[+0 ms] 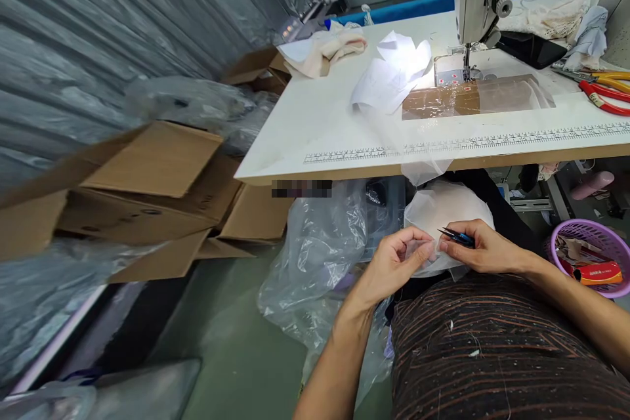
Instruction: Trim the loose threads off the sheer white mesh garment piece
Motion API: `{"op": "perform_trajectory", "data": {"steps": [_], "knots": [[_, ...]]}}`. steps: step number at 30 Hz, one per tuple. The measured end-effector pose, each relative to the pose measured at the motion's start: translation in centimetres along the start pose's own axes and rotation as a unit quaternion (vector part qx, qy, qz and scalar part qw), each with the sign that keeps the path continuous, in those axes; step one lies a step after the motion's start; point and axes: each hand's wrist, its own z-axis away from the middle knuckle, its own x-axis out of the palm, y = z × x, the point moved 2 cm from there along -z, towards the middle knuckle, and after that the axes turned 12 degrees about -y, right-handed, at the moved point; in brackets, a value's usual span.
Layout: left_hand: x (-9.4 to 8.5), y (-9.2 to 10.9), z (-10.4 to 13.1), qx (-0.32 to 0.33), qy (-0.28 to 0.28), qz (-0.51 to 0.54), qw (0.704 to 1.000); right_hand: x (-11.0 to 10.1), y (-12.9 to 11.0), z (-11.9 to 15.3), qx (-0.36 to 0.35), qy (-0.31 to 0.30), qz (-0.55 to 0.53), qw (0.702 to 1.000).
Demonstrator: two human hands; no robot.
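Note:
A piece of sheer white fabric [450, 205] lies over my lap, just under the front edge of the sewing table. My left hand [394, 262] is closed, with thumb and forefinger pinching the fabric's edge. Close beside it, my right hand [480, 249] is wrapped around small blue-and-black thread snips [460, 237], their dark points toward the left hand. The right thumb and fingertip also meet at the fabric. Whether a thread is between the fingertips is too small to tell.
A sewing machine [475, 6] stands on the white table [295, 125], near white fabric pieces [394, 75] and red-handled pliers [603, 98]. Open cardboard boxes [152, 190] and a clear plastic bag [315, 236] are at left. A purple basket [598, 230] stands right.

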Motion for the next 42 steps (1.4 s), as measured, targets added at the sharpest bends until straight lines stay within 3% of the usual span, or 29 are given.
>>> {"op": "perform_trajectory", "data": {"steps": [5,8,12,16,28,34,39,42], "knots": [[-0.2,0.1,-0.1,-0.015,-0.002,0.016,1.000,0.1,0.0,0.1,0.008,-0.004,0.016,1.000],[-0.4,0.1,0.0,-0.023,0.007,0.010,1.000,0.1,-0.2,0.4,0.042,0.021,0.090,0.995],[-0.4,0.0,-0.1,-0.018,0.026,0.014,0.999,0.1,-0.6,0.8,0.061,0.063,0.210,0.974],[-0.3,0.2,-0.1,-0.013,0.030,0.012,0.999,0.5,-0.8,0.7,0.058,0.060,0.276,0.957],[0.2,0.7,0.1,-0.014,0.034,0.001,0.999,1.2,-0.9,1.0,0.072,0.081,0.406,0.908],[0.4,0.2,0.0,-0.012,0.041,0.017,0.999,1.6,-0.2,0.8,0.094,0.128,0.357,0.921],[0.6,-0.5,-0.2,-0.026,0.042,0.036,0.998,0.3,0.1,1.0,0.073,0.198,0.205,0.956],[0.6,-0.7,-0.3,-0.044,0.024,0.057,0.997,-0.2,-0.2,1.0,0.048,0.163,0.108,0.980]]}}
